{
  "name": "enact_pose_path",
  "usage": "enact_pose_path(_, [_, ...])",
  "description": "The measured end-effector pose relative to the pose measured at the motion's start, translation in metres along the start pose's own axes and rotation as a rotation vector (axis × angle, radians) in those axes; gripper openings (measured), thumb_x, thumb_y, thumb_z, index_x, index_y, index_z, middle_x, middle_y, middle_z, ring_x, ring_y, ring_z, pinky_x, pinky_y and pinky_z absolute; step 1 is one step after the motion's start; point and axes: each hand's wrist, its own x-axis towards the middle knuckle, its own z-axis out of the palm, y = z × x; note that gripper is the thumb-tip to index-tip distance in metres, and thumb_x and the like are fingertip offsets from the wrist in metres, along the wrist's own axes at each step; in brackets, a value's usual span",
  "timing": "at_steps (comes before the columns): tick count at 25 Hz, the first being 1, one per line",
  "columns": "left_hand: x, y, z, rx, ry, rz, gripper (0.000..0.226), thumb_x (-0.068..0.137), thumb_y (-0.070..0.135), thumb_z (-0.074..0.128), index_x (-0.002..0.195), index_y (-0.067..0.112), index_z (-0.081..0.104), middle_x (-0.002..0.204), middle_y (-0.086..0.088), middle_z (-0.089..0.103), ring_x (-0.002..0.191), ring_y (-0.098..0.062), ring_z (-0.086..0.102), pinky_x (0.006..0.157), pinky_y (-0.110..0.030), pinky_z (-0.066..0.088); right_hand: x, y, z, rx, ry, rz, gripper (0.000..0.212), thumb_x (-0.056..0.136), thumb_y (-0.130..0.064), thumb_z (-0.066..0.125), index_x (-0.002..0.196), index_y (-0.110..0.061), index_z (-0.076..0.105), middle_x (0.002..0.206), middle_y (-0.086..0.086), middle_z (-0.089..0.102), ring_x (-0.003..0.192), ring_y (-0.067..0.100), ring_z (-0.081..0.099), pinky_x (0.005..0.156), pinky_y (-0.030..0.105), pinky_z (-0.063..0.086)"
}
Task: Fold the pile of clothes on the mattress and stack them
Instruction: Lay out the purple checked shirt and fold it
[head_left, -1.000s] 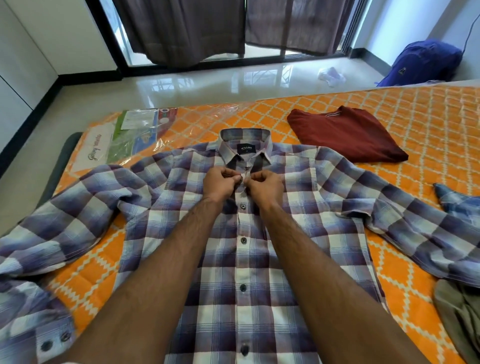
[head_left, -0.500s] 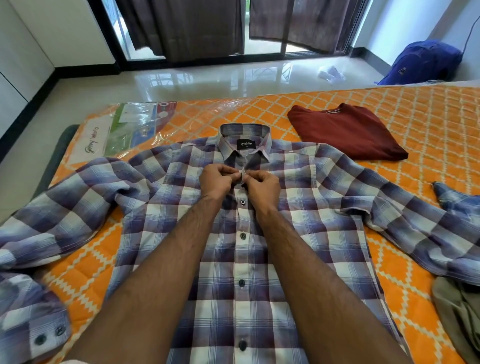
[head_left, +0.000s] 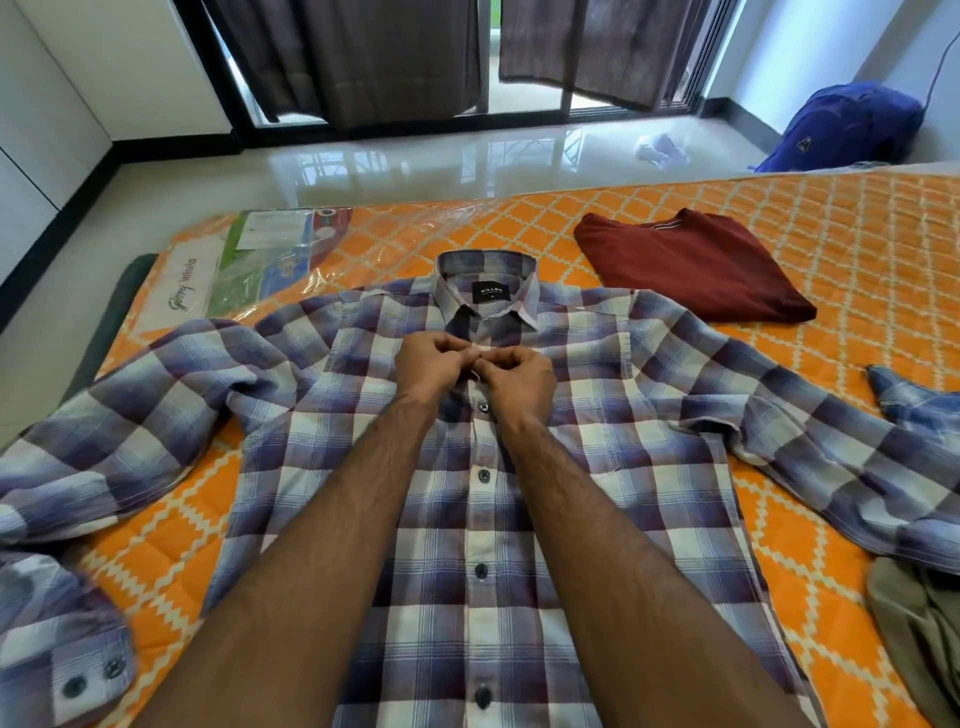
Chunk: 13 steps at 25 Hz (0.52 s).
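The plaid shirt (head_left: 467, 519) is lying face up, sleeves spread, on the orange mattress (head_left: 831, 249). The left hand (head_left: 431, 364) and right hand (head_left: 519, 379) are meeting just below its collar, fingers curled, pinching the placket. A folded maroon top (head_left: 691, 265) is lying beyond.

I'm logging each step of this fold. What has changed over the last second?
Almost nothing: both hands, left and right, still pinch the button placket just below the collar of the blue-and-white checked shirt. The folded maroon T-shirt stays put on the orange quilted mattress.
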Motion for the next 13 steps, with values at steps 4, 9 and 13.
enact_pose_path(4, [0.004,-0.002,0.001,-0.02,0.032,-0.031,0.009,0.092,0.009,0.07,0.101,0.009,0.072,0.098,-0.006,0.073,0.086,-0.015,0.069,0.072,-0.028,0.059,0.002,-0.002,-0.003,-0.022,-0.021,-0.01,0.009,0.085,-0.018,0.08,0.093,-0.014,0.077,0.084,-0.004,0.075,0.076,0.005,0.07,0.074,0.025,0.06])
enact_pose_path(9, [0.001,-0.006,0.007,0.116,0.077,0.116,0.016,0.089,0.003,0.07,0.097,0.013,0.06,0.095,-0.004,0.069,0.092,-0.018,0.067,0.082,-0.032,0.056,-0.002,-0.009,0.003,-0.059,0.039,0.017,0.008,0.089,-0.012,0.072,0.096,-0.015,0.07,0.089,-0.005,0.069,0.082,0.009,0.066,0.074,0.029,0.058])
enact_pose_path(13, [0.0,-0.006,0.011,0.189,0.12,0.207,0.03,0.087,-0.001,0.066,0.109,0.007,0.047,0.088,-0.001,0.059,0.083,-0.018,0.06,0.064,-0.02,0.045,-0.006,-0.01,0.009,-0.161,0.078,-0.038,0.009,0.091,-0.013,0.069,0.095,-0.02,0.065,0.089,-0.006,0.067,0.082,0.008,0.063,0.075,0.03,0.057])
